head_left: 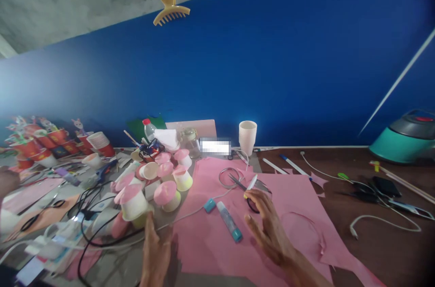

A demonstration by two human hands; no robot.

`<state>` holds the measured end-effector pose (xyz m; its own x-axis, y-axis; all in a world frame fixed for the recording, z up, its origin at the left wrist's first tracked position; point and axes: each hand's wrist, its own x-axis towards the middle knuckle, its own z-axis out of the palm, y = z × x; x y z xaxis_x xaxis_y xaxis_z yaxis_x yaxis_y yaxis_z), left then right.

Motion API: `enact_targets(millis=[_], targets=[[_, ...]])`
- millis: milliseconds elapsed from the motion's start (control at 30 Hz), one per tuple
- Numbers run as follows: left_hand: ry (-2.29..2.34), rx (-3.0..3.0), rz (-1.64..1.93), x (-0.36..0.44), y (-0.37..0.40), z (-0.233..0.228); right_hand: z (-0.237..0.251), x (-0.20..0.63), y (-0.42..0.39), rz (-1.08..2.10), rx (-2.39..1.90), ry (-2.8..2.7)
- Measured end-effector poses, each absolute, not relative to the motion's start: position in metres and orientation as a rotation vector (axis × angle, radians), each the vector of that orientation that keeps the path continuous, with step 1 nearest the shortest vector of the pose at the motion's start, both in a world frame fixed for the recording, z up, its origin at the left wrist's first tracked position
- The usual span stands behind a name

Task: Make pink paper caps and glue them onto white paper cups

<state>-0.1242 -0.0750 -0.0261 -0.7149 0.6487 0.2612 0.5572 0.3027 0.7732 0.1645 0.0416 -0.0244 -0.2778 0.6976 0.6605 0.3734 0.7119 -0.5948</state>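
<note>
Low in front of the cups, my left hand (155, 251) is held edge-on, its fingers stretched out and nothing seen in it. It is nearest to a white cup with a pink paper top (134, 201). My right hand (270, 228) is over the pink paper sheets (210, 251), thumb apart from the fingers. Its fingertips reach the handles of a pair of scissors (239, 183); whether they touch is unclear. A glue stick (229, 221) with a teal end lies between my hands. A thin white cable (190, 214) with a teal tag crosses the paper.
Several pink-topped cups (167, 195) crowd the left middle, beside black cables (81, 232) and a power strip (50, 246). A stack of white cups (247, 137) stands by the blue partition (272, 60). Markers (295, 167), a white cord (384, 219) and a teal-and-black container (397, 142) are rightward. Another person's hand (9, 180) shows far left.
</note>
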Motion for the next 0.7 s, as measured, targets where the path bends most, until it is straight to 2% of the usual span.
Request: enact_targets(millis=[133,267,367,533,700], targets=[[2.404,1.523,1.460,-0.094,-0.076,-0.020,-0.027,0.163,0.041,0.416,-0.832,-1.888],[2.258,2.017,1.378,-0.086,-0.032,-0.008,-0.028,0.163,0.041,0.408,-0.834,-1.894],[2.344,2.332,0.965,-0.095,0.014,0.019,-0.029,0.164,0.041,0.374,-0.828,-1.902],[2.618,2.285,0.151,-0.115,0.064,0.069,-0.032,0.165,0.043,0.304,-0.829,-1.916],[2.579,2.227,0.005,-0.127,0.072,0.069,-0.026,0.164,0.044,0.308,-0.800,-1.923]])
